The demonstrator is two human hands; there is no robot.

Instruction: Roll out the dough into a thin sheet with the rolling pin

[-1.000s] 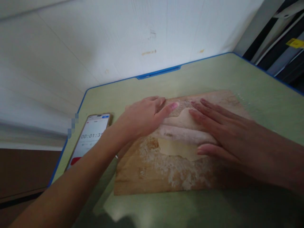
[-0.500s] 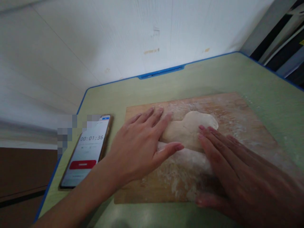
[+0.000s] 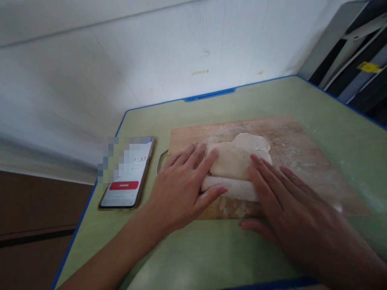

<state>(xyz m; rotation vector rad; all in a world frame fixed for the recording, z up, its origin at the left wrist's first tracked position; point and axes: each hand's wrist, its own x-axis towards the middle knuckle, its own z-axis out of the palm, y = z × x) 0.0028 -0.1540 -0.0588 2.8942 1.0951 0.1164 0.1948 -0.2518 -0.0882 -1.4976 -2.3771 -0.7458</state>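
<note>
- Left hand (image 3: 181, 185): open, palm down on pin (image 3: 231, 189).
- Right hand (image 3: 287, 209): open, across pin's other end, ungrasping.
- Dough (image 3: 231, 159): between both hands' fingers.
- Step, seemingly: rolling; next push wants even pressure.

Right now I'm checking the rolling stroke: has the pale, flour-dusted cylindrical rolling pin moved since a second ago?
Yes, toward the wearer: the rolling pin now lies closer to the near edge of the rectangular brown wooden board.

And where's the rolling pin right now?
In the head view, the rolling pin is just right of centre, on the board along the near edge of the dough, between the left hand and right hand.
</note>
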